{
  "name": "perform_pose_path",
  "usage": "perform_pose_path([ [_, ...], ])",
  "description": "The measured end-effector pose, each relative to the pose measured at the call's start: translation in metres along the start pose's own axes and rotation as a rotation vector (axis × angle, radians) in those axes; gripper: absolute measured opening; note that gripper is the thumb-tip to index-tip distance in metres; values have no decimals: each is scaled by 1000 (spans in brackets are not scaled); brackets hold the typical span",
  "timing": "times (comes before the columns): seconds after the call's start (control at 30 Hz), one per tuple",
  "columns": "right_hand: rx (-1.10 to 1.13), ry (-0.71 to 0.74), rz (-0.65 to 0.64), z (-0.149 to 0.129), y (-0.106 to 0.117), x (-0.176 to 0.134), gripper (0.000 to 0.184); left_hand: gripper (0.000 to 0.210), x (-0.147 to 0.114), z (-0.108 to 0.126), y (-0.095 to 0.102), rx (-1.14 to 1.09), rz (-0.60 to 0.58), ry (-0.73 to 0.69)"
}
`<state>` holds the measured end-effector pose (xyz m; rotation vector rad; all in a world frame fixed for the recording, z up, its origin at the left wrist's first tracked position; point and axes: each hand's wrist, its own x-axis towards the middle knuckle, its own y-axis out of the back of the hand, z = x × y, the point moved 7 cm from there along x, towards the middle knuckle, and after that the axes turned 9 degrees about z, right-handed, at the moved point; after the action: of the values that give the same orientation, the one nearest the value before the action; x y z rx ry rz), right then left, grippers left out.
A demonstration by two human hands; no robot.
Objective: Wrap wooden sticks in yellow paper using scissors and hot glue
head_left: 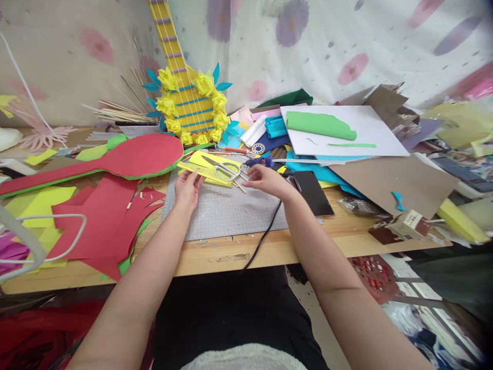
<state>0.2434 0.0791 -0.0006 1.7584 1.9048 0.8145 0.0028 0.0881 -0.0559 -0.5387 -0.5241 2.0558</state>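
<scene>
My left hand point(187, 190) pinches the near edge of a folded yellow paper strip point(210, 178) above the grey cutting mat point(231, 210). White-handled scissors point(228, 170) lie across the yellow paper, blades pointing to the far left. To their right my right hand point(265, 181) hovers with curved, parted fingers and nothing visible in them. Just beyond its fingertips sits a blue glue gun point(259, 162) with a long pale glue stick in its back. Thin wooden sticks point(239, 187) lie between the scissors and my right hand.
At the back stands a yellow paper guitar point(194, 110) with flowers. A red paddle-shaped piece point(144, 156) and red paper scraps point(103, 221) cover the left. On the right are a black phone point(313, 192), a white board point(342, 131) and brown cardboard point(396, 180). A black cord point(265, 234) crosses the mat.
</scene>
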Motion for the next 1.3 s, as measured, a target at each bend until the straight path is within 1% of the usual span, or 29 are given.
perform_pose_path([
  [0.07, 291, -3, -30, -13, -28, 10, 52, 15, -1, 0, -2, -7, -13, -7],
  [0.13, 456, -39, -61, -19, -56, 19, 64, 14, -2, -1, -4, -17, -33, -11],
  [0.17, 499, -51, -55, -20, -67, 22, 66, 14, -3, -1, -5, -21, -46, -9],
  [0.23, 550, -67, -14, -20, -80, 26, 62, 13, -4, -2, -7, -25, -68, -1],
  [0.3, 591, -79, 36, -17, -86, 27, 54, 13, -6, -2, -9, -20, -87, 2],
  [0.37, 640, -85, 78, -14, -86, 26, 48, 13, -6, -3, -11, -11, -101, -2],
  [0.43, 686, -76, 104, -11, -85, 25, 45, 13, -7, -3, -12, 0, -107, -8],
  [0.6, 781, -56, 105, -11, -82, 23, 38, 12, -8, -3, -11, 15, -96, 0],
  [0.77, 855, -78, 90, -7, -77, 22, 47, 13, -6, 0, -7, -7, -47, 17],
  [0.9, 916, -111, 84, -3, -67, 21, 40, 15, -3, 3, -4, -23, -24, 18],
  [1.0, 892, -103, 89, -1, -59, 20, 37, 14, -3, 3, -3, -9, -30, 27],
  [1.1, 807, -47, 70, -3, -56, 21, 39, 13, -4, 1, -2, 27, -31, 29],
  [1.23, 696, 32, 38, -6, -62, 22, 41, 12, -3, -1, -1, 50, -16, 22],
  [1.3, 660, 56, 33, -7, -67, 22, 41, 12, -3, -2, -2, 57, -28, 18],
])
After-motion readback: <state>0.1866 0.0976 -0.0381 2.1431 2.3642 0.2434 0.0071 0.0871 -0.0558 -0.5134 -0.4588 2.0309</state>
